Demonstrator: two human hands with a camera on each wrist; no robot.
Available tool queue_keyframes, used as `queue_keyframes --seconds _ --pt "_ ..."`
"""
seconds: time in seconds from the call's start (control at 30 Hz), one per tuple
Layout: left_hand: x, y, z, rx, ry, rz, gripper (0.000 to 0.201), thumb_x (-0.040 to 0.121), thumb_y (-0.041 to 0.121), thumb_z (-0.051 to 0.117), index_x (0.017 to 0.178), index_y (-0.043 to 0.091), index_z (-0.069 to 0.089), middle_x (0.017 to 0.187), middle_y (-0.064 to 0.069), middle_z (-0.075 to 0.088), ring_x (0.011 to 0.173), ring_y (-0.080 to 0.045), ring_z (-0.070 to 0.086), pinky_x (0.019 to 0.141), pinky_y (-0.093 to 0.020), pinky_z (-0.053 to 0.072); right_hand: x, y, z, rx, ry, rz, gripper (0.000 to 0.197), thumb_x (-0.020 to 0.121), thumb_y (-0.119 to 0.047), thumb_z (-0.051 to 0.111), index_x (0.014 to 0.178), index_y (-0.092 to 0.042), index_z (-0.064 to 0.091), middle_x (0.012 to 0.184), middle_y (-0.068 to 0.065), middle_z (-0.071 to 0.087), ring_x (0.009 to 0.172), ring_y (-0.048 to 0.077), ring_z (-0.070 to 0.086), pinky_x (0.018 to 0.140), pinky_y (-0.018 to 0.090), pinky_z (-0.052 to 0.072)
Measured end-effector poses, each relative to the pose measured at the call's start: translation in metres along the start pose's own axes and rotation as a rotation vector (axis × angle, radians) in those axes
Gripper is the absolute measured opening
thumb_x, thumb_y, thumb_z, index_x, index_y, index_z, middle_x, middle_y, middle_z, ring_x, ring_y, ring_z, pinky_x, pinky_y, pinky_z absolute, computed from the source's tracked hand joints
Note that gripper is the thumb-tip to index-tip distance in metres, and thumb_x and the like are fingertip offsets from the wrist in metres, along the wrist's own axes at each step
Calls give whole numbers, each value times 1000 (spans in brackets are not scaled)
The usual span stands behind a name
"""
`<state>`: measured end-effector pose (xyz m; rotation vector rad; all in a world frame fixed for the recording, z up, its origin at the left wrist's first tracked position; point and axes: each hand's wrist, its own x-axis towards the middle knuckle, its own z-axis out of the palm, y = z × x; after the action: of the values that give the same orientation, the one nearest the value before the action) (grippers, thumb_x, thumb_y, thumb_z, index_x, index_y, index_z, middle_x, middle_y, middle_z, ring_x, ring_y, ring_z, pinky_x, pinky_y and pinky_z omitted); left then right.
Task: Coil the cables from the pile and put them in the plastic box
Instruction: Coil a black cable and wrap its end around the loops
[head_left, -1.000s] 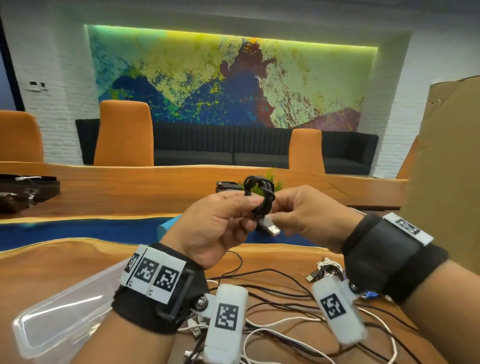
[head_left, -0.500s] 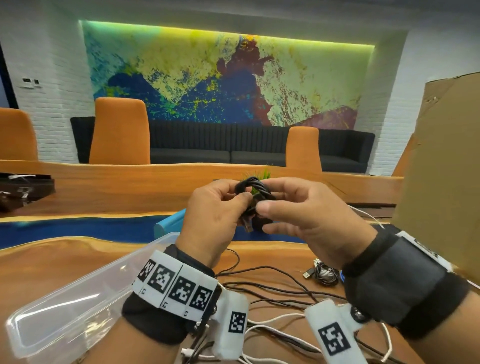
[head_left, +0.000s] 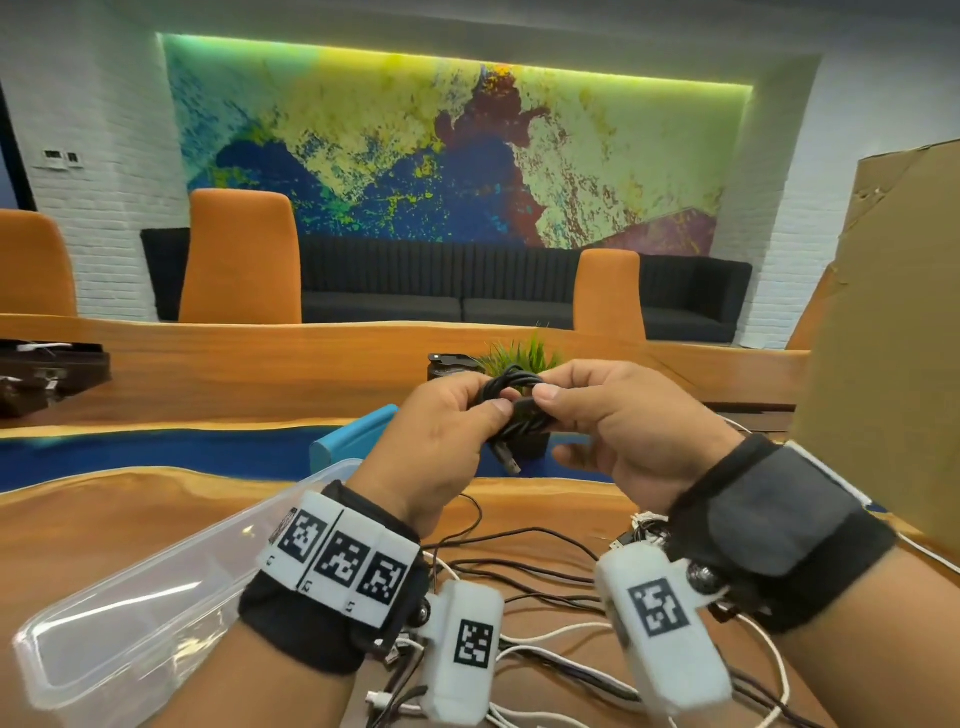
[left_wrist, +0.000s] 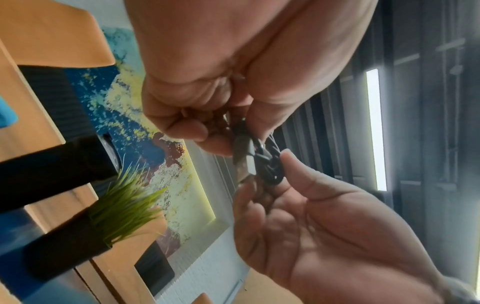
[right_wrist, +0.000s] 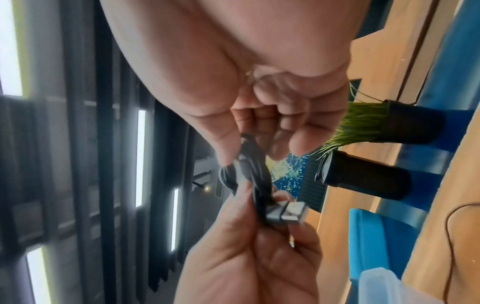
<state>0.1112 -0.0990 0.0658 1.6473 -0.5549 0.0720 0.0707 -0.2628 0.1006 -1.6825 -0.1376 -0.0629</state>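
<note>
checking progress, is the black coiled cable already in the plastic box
No: both hands, left and right, hold the black coiled cable up above the table, while the plastic box sits lower left.

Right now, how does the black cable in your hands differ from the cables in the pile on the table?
The black cable is wound into a tight bundle; the pile lies loose and tangled. The black cable is held up between the left hand and right hand; the pile rests on the table. The bundle is all black; the pile mixes black and white. Neither is in the plastic box yet.
</note>
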Motion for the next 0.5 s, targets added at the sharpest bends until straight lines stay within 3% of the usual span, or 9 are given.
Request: queue_keyframes --seconds 0.1,0.2,0.3,0.37,0.43,0.5 --pt "3 -6 -4 107 -57 28 19 101 17 52 108 22 70 100 -2 74 94 -15 65 83 -34 50 2 0 -2 -111 21 -3 9 96 -16 59 95 -12 67 97 9 73 89 22 64 66 30 51" --pt "2 -5 -2 88 -33 61 15 98 15 57 101 18 72 92 -3 74 81 -7 65 71 -25 49 4 0 2 -329 103 -148 10 96 -15 60 99 -13 69 96 11 71 86 21 66 63 23 56" --pt "2 -3 2 36 51 139 12 94 16 63 94 9 73 84 -12 74 72 -11 65 65 -27 53 5 -1 3 -386 121 -260 11 93 -13 63 101 -12 72 91 10 72 80 20 69 62 24 58" --pt "4 -7 1 8 74 152 15 96 19 62 97 8 72 87 -15 73 73 -12 65 66 -28 53 5 -2 1 -329 99 -227 12 93 -12 63 101 -11 71 94 13 73 84 25 71 64 26 60" --pt "6 -10 -1 -83 28 105 17 97 18 59 104 8 71 89 -13 73 75 -8 64 66 -21 49 4 -4 -1 -170 41 -127 10 93 -13 62 100 -8 68 98 16 71 83 26 68 62 25 58" --pt "7 -13 -3 -279 -73 10 24 95 22 61 112 8 70 96 -17 71 82 -13 62 70 -28 41 4 -6 -2 7 -31 -33 9 93 -14 61 97 -8 65 94 14 67 80 21 62 60 24 55"
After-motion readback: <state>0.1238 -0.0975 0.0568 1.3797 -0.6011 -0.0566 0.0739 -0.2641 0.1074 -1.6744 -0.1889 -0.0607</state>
